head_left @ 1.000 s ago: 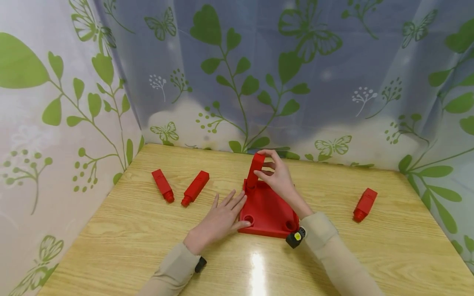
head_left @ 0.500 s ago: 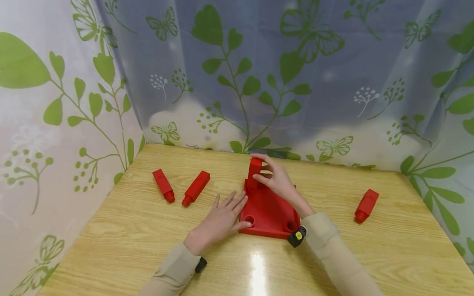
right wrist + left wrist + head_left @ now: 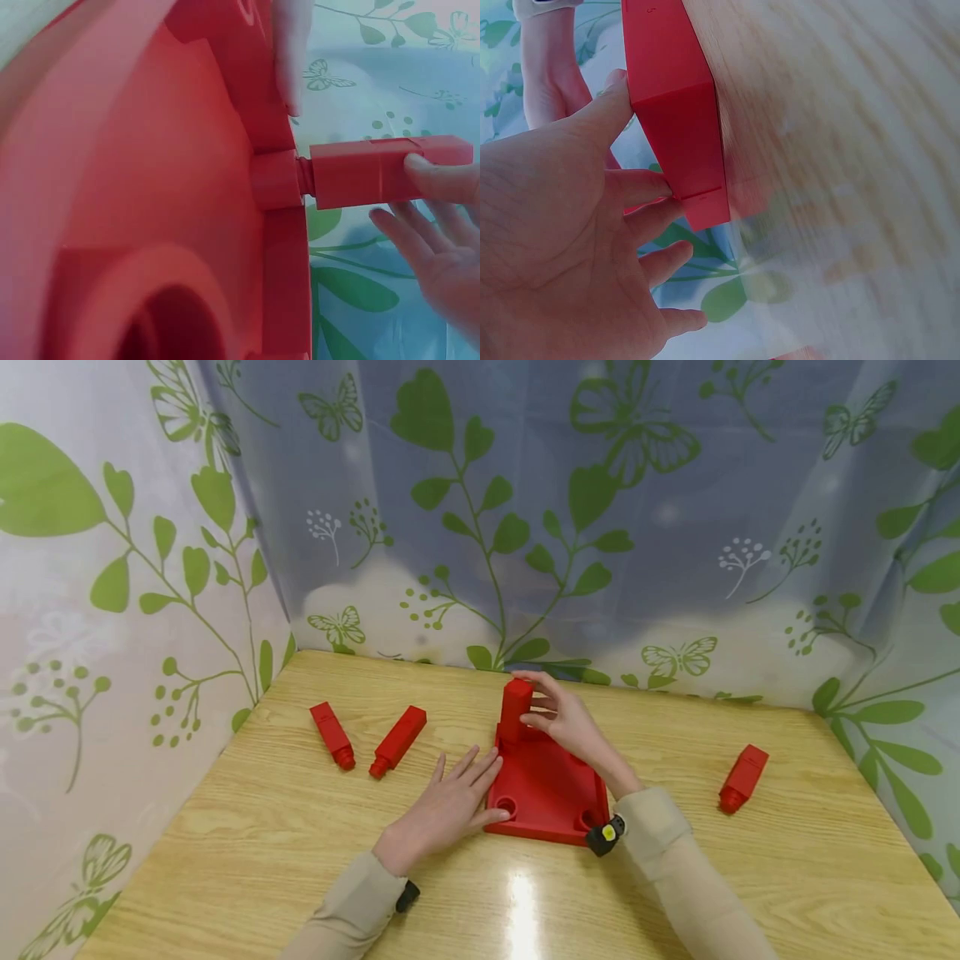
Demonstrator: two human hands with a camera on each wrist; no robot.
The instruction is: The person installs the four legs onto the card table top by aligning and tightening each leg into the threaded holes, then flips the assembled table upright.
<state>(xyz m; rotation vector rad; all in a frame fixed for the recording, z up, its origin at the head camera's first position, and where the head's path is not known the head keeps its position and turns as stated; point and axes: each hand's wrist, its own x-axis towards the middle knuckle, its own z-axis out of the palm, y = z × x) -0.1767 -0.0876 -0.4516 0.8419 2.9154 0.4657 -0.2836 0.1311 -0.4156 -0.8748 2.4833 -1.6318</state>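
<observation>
A square red plastic base (image 3: 543, 785) with raised edges and round corner sockets lies on the table. At its far left corner stands a red square leg (image 3: 516, 710), upright, with my right hand (image 3: 570, 722) pinching its upper part between thumb and fingers. In the right wrist view the leg's threaded end (image 3: 306, 177) sits at the mouth of the corner socket (image 3: 277, 180), some thread still showing. My left hand (image 3: 450, 806) is spread flat along the base's left side, its fingertips and thumb touching the edge (image 3: 679, 142).
Two more red legs with threaded ends, a far-left leg (image 3: 332, 735) and a nearer one (image 3: 397, 741), lie left of the base. Another red leg (image 3: 743, 778) lies to the right. A patterned curtain (image 3: 480, 527) hangs behind the wooden table (image 3: 247, 860).
The leg in my right hand has gone from tilted to upright, sunk lower at the socket and turned to show another face. My left hand has stayed in place on the base.
</observation>
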